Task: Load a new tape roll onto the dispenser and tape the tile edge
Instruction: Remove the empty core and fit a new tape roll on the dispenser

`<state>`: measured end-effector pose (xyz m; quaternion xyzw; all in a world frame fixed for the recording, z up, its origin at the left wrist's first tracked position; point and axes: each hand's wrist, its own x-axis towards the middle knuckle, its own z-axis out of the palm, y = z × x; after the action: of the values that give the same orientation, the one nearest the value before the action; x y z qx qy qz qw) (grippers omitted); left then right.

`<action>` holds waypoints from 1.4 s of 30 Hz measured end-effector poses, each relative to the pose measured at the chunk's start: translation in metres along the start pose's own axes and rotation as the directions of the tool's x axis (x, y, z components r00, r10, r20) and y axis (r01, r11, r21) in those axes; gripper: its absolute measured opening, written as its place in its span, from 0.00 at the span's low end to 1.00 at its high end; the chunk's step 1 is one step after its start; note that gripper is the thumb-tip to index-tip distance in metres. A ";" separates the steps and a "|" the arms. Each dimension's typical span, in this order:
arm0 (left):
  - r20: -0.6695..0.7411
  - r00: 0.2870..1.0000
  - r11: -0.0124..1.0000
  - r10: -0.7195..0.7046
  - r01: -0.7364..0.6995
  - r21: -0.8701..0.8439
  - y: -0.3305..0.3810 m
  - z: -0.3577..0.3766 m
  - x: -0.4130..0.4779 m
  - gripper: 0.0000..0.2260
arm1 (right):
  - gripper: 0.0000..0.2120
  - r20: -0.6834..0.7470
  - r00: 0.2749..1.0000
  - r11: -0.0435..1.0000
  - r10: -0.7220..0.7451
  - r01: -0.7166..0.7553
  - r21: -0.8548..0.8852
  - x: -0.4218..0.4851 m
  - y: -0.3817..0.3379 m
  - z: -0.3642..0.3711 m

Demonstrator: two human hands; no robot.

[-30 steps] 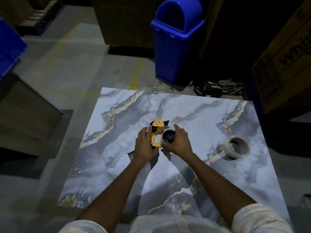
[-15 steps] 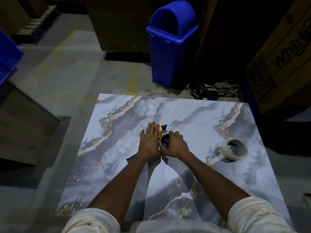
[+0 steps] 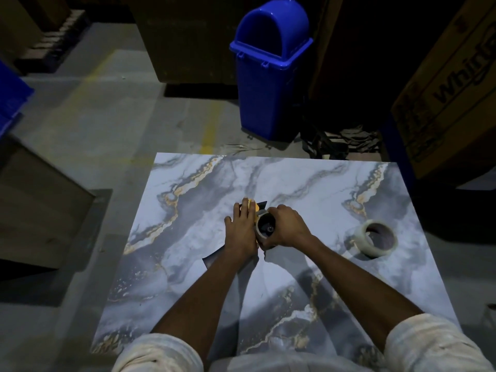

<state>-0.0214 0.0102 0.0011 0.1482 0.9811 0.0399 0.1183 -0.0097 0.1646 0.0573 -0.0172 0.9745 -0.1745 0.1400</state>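
Observation:
A grey marble tile (image 3: 308,183) with gold veins lies flat in front of me. At its middle lies a yellow and black tape dispenser (image 3: 261,205), mostly hidden under my hands. My left hand (image 3: 241,229) lies flat on the dispenser with straight fingers, pressing it down. My right hand (image 3: 285,226) grips a ring-shaped roll or core (image 3: 264,229) on the dispenser's hub. A pale tape roll (image 3: 375,238) lies on the tile further right, apart from both hands.
A blue swing-lid bin (image 3: 268,73) stands on the concrete floor beyond the tile's far edge. A large cardboard box (image 3: 451,89) is at the right, a wooden crate (image 3: 35,205) at the left, dark debris (image 3: 341,140) behind the tile.
My left hand went from gripping the upright dispenser to lying flat over it. The dispenser now lies low on the tile, and my right hand stays on the ring.

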 end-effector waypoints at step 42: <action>0.075 0.989 0.926 0.131 -0.095 -0.366 0.215 0.056 -0.103 0.23 | 0.32 -0.361 0.761 0.795 0.539 -0.318 0.517 -0.250 0.226 0.052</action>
<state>0.1481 0.1864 -0.0065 0.1821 0.9397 0.2192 0.1889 0.2482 0.3800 -0.0013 0.2881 0.8910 -0.3429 -0.0748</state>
